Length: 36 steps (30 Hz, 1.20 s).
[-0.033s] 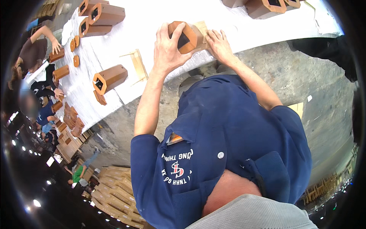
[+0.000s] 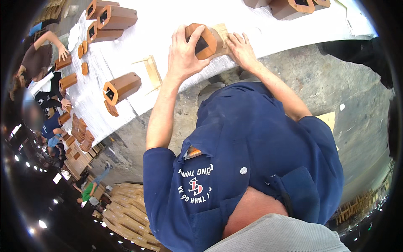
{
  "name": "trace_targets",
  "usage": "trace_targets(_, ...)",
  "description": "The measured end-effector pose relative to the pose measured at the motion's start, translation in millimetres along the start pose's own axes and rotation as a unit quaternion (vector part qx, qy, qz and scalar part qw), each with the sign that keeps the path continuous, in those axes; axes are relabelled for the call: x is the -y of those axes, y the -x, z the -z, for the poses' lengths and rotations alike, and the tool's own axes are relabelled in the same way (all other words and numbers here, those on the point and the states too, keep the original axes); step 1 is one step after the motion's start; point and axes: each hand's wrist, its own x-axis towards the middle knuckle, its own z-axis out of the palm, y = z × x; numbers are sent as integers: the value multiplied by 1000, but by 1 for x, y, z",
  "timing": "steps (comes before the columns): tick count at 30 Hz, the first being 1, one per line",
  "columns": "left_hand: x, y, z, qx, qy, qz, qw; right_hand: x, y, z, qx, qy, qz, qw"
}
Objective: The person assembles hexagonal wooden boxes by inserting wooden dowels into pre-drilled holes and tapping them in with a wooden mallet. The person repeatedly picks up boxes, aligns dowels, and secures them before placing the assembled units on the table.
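Observation:
My left hand [image 2: 184, 54] is closed around a brown eight-sided wooden tube [image 2: 206, 51] near the table's front edge. Its thumb and fingers grip the sides, and the dark hollow end faces me. Beyond the tube, a pale wooden strip [image 2: 220, 30] shows between my hands; part of it is hidden. My right hand [image 2: 241, 50] lies against that strip, just right of the tube. Its fingers are stretched out and slightly apart, with the fingertips on the strip and the table.
Left of my hands, a pale wooden frame [image 2: 152, 71] and another brown tube [image 2: 121, 88] rest on the white-covered table [image 2: 161, 21]. Stacked tubes [image 2: 117, 17] lie behind, others [image 2: 291, 8] at far right. People [image 2: 37, 56] work at left. Cartons [image 2: 126, 214] stand below.
Both hands stay where they were on the tube and the strip. At the left, the other people and nearby things appear slightly shifted.

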Motion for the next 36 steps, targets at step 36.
trace_targets(36,1,57,61,-275,789,179,519,53,-55,98,-3,-679,159,716)
